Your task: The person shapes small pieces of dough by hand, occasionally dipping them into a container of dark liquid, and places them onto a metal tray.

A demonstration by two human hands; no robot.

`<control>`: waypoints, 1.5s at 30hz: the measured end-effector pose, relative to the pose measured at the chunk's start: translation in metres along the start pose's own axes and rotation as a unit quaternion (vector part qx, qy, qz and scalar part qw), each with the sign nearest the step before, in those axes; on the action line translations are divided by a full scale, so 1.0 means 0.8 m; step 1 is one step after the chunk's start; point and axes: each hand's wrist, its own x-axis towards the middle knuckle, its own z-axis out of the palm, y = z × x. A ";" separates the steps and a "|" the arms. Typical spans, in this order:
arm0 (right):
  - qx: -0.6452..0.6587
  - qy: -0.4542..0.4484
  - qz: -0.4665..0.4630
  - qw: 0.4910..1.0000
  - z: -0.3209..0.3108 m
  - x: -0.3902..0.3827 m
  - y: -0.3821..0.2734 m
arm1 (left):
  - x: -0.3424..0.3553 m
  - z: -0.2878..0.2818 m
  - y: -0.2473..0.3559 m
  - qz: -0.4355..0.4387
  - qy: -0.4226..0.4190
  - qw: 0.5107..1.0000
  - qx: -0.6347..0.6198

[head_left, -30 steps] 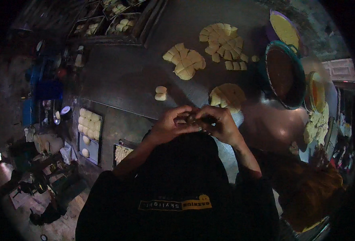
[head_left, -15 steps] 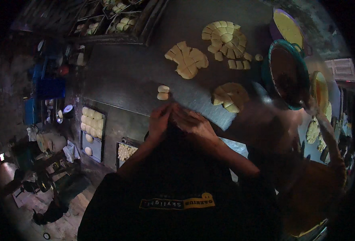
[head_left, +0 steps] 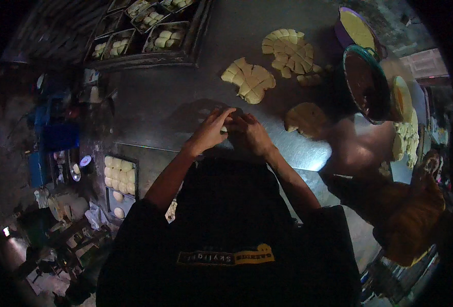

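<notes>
My left hand [head_left: 211, 130] and my right hand [head_left: 252, 130] meet over the dark metal table [head_left: 160, 97], their fingers curled around pale dough [head_left: 224, 129] that is mostly hidden. Beyond them lie a cut dough slab [head_left: 248, 82] and a second slab in many wedges [head_left: 287, 48], with small pieces beside it. A shaded round slab [head_left: 303, 117] lies to the right of my hands.
Wooden-framed stack of dough tins [head_left: 197, 30] at back left; tray of dough balls [head_left: 119, 174] at lower left. On the right are a green bowl of brown filling [head_left: 364, 84], purple bowl [head_left: 349, 23], yellow bowl [head_left: 400, 100] and a co-worker in brown [head_left: 411, 210].
My hands have moved forward onto the table, where two dough pieces lay in view and are now covered. The co-worker's arm has drawn back from the bowls.
</notes>
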 end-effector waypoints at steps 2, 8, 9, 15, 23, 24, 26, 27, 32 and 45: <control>-0.007 0.004 -0.003 1.000 -0.004 0.005 -0.010 | 0.005 -0.008 -0.002 -0.036 -0.005 0.995 -0.094; 0.193 0.005 0.225 0.955 0.037 0.022 -0.030 | -0.031 -0.024 -0.055 -0.011 0.040 0.995 -0.087; 0.197 0.008 0.205 0.959 0.047 0.025 -0.021 | -0.036 -0.019 -0.063 -0.034 0.032 0.997 -0.068; -0.030 0.022 0.144 0.989 -0.019 0.109 0.053 | -0.051 -0.036 -0.053 0.053 0.119 0.988 0.084; -0.030 -0.063 0.077 0.995 -0.041 0.177 0.291 | -0.054 -0.035 -0.017 0.051 0.143 0.987 -0.051; 0.031 -0.077 0.042 0.996 -0.033 0.193 0.289 | -0.063 -0.036 -0.021 0.050 0.160 0.984 -0.056; 0.163 -0.119 -0.030 0.979 -0.013 0.232 0.261 | -0.084 -0.042 -0.030 0.039 0.196 0.978 -0.058; 0.045 -0.129 -0.060 0.989 -0.013 0.254 0.241 | -0.095 -0.044 -0.033 0.029 0.213 0.975 -0.059; -0.136 0.060 -0.034 0.988 -0.095 0.268 0.287 | -0.080 -0.037 0.022 0.001 0.203 0.965 -0.166; 0.257 0.151 0.086 0.951 -0.128 0.083 -0.011 | 0.009 0.009 0.101 -0.014 0.215 0.736 -0.641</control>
